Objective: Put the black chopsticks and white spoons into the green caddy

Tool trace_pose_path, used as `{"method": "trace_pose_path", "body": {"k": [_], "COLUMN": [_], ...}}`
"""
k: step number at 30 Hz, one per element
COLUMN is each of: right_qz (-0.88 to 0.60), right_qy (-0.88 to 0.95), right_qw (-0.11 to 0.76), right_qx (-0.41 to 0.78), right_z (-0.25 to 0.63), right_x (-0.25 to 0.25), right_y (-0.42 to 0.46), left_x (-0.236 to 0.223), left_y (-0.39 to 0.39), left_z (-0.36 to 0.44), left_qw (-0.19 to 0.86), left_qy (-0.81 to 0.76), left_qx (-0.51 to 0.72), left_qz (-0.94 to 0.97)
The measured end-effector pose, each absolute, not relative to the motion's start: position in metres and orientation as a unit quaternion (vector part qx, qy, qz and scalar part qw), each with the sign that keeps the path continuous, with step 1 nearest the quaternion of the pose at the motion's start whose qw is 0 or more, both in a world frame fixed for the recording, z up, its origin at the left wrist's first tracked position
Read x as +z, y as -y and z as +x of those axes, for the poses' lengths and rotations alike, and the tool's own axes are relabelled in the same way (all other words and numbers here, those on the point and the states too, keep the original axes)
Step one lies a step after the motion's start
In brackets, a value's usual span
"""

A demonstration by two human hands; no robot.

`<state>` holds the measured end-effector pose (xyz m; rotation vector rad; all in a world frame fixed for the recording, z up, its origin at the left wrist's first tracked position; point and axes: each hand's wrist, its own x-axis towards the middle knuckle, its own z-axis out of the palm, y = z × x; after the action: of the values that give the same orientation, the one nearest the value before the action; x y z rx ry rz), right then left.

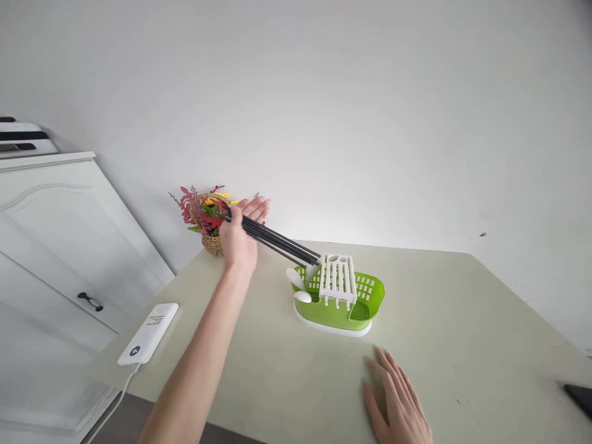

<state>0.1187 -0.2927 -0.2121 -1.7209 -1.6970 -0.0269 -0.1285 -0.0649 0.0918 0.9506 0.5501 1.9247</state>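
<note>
Several long black chopsticks [282, 242] are held in a bundle by my left hand [240, 231], the thumb across them and the other fingers stretched out. Their far ends slant down to the right, reaching the white slotted top [337, 279] of a green utensil holder [328, 316]. Whether those ends sit inside it I cannot tell. Two white spoons, one of them the lower spoon [303, 296], stick out at the holder's left side. My right hand [398, 401] rests on the table in front of the holder, fingers apart, holding nothing.
Behind my left hand stands a wicker basket [213, 245] of colourful flowers. A white power bank [148, 333] with a cable lies at the table's left edge, near a white cabinet [60, 246]. A dark flat object [579, 398] is at the far right.
</note>
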Motion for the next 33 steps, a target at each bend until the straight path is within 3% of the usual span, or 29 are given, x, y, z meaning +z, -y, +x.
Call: {"method": "trace_pose_path", "body": {"k": [7,13,18,22,28,33], "right_qz": [-0.667,-0.675,-0.687,-0.692,-0.696,-0.694], "right_qy": [0.65,0.648,0.642,0.638,0.633,0.637], "right_qw": [0.364,0.352,0.339,0.335,0.337,0.335], "right_qx": [0.001,0.01,0.022,0.034,0.032,0.035], "right_z": [0.114,0.115,0.115,0.114,0.113,0.114], "right_x": [-0.204,-0.205,-0.205,-0.205,-0.204,-0.203], "right_y": [0.294,0.296,0.297,0.297,0.298,0.299], "left_x": [0.07,0.015,-0.023,-0.048,-0.077,-0.096], "left_y": [0.078,0.087,0.089,0.086,0.074,0.067], "left_z": [-0.202,-0.244,-0.26,-0.267,-0.274,-0.273], "left_qw": [0.558,0.558,0.568,0.488,0.19,0.14], "left_qy": [-0.21,-0.359,-0.483,-0.578,-0.722,-0.739], "left_qx": [0.781,0.71,0.566,0.488,0.35,0.299], "left_qz": [0.187,0.238,0.352,0.436,0.565,0.587]}}
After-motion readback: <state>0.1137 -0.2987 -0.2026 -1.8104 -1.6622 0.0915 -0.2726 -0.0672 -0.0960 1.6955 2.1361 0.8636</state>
